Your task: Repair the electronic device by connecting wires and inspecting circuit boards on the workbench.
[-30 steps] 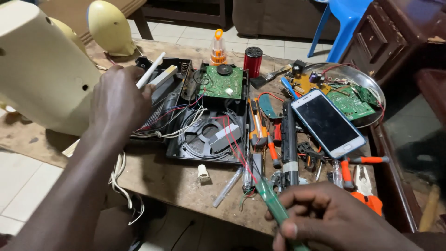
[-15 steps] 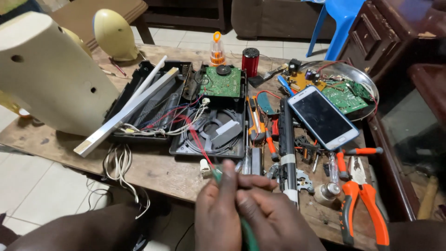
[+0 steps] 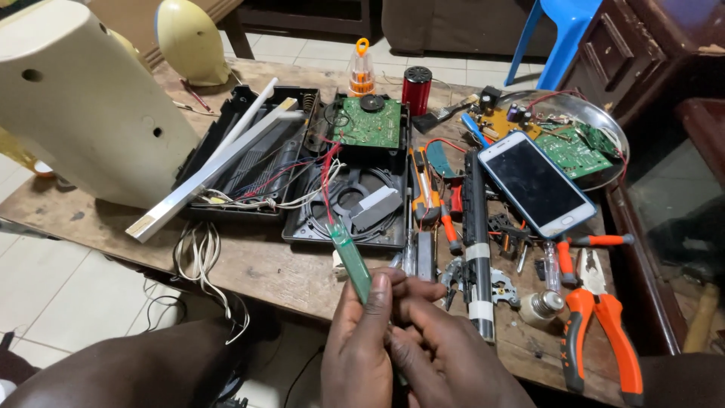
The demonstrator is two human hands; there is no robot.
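Note:
Both my hands meet at the table's near edge around a narrow green circuit strip (image 3: 349, 255). My left hand (image 3: 359, 344) pinches its lower end, thumb up along it. My right hand (image 3: 445, 355) lies against the left, fingers curled at the same spot. Red wires (image 3: 326, 177) run from the strip's top end up into the opened black plastic housing (image 3: 355, 200), which holds a green circuit board (image 3: 368, 122) and a round speaker frame.
A cream plastic casing (image 3: 83, 106) stands at the left. A smartphone (image 3: 535, 181), orange pliers (image 3: 600, 325), a black tube (image 3: 476, 242), screwdrivers and a metal tray (image 3: 604, 125) with boards lie to the right. White cables (image 3: 198, 257) hang over the front edge.
My left hand left the black housing and came down to the near edge beside my right hand. The green strip now stands tilted between both hands.

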